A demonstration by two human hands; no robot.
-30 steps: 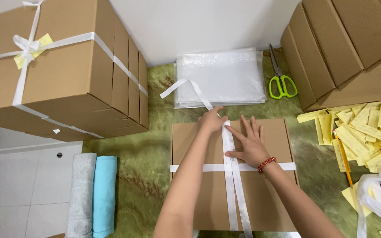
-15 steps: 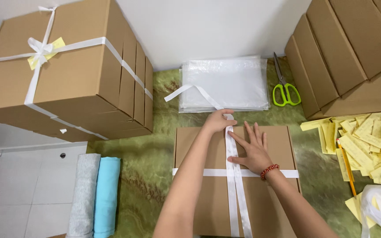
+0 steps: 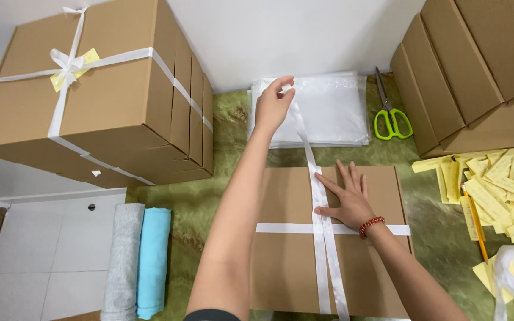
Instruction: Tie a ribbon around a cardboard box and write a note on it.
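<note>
My left hand pinches the white ribbon taut, its length running straight away from me. My right hand, fingers spread flat, pins it to the flat cardboard box.

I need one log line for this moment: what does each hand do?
left hand: holds ribbon end, raised | right hand: flat on ribbon, on box | scissors: beside

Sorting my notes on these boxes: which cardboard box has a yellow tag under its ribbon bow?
The big box at top left, stacked apart from the hands; the flat box under them has ribbon but no tag.
</note>
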